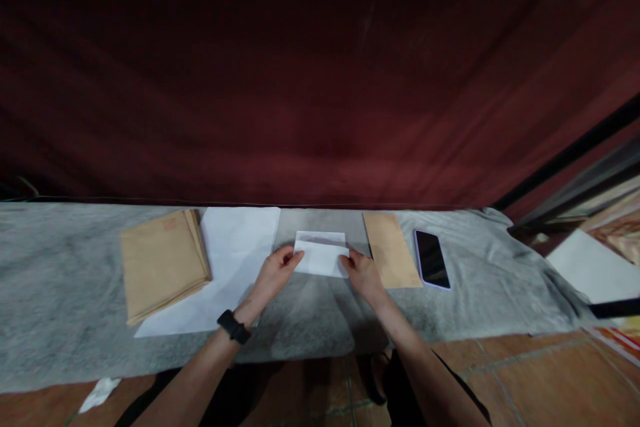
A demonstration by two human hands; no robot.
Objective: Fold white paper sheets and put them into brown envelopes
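Between my two hands is a folded sheet of white paper point(321, 260), its upper flap lying slightly short of the back edge. My left hand point(276, 269) pinches its left side, thumb on top and fingers hidden beneath. At the right side, my right hand point(364, 271) grips it the same way. Left of my left hand lies a larger white paper sheet point(240, 240), partly under a stack of brown envelopes point(163, 260). A single brown envelope point(393, 250) rests just to the right of my right hand.
A phone point(433, 259) with a pale purple edge lies right of the single envelope. Grey cloth point(300, 333) covers the narrow work surface, and a dark red curtain point(310, 113) hangs behind it. A crumpled white tissue point(100, 393) is on the tiled floor.
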